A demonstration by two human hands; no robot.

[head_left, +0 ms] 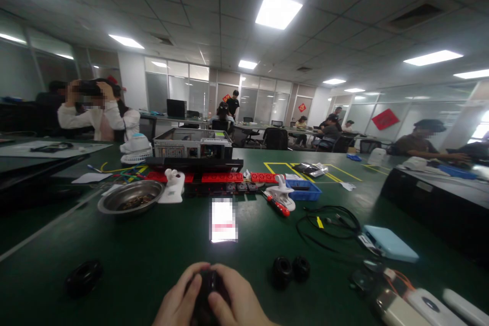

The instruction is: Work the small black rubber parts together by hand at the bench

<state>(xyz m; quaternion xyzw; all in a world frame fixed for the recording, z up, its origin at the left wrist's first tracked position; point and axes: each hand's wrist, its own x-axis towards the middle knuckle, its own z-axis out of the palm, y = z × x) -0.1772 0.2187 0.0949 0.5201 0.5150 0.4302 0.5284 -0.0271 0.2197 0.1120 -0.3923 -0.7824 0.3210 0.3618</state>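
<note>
At the bottom middle, my left hand (182, 295) and my right hand (237, 295) are both wrapped round a dark, rounded black object (208, 293). My fingers hide most of it, so I cannot make out its kind. Both thumbs rest on its near side. Right of my hands, two black ring-shaped pieces (282, 271) sit side by side on the green table. Farther off to the left lies another black rounded piece (84, 276). Just beyond my hands is a bright, blurred-out screen (223, 220).
Leftward stands a metal bowl (132, 197) of small parts. Behind it is an open computer case (193, 145). A red-handled screwdriver (278, 206), a blue tray (305, 191), black cables (328, 224) and a light-blue box (390, 242) lie to the right. Other people work farther back.
</note>
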